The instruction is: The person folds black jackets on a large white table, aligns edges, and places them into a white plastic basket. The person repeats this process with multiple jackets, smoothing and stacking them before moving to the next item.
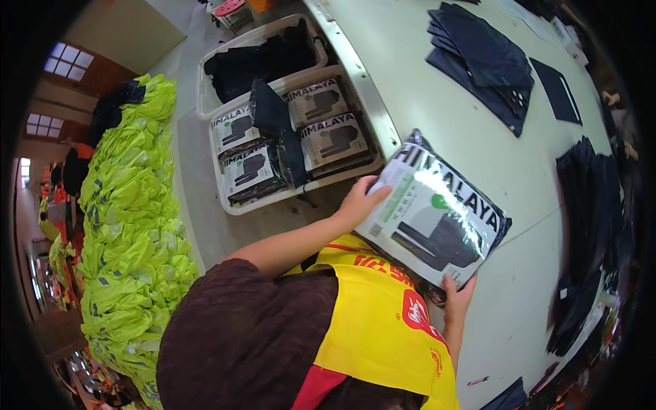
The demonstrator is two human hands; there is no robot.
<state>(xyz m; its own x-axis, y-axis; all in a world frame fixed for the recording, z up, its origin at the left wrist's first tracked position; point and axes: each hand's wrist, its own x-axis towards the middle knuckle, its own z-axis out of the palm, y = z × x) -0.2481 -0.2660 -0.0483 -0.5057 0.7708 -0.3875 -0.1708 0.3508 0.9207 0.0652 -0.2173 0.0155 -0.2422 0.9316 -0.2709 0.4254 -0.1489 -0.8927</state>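
Between both hands I hold a clear plastic garment package [437,215], its printed card showing a dark long-sleeved garment. My left hand [360,202] grips its left edge, thumb on top. My right hand [459,295] pinches the lower right edge; its other fingers are partly hidden beneath. The package is tilted above the near edge of the pale table [383,55]. To the left stands a white plastic bin [229,203] filled with several similar packages [253,167], some lying flat and one dark-sided one on edge in the middle.
A second white bin [202,89] with dark garments lies beyond the first. Folded navy garments [482,58] are fanned on the table's far side, with more dark clothing [588,225] at right. A long heap of neon-yellow garments [133,239] lies on the left. A small pen-like object [478,380] rests near the front.
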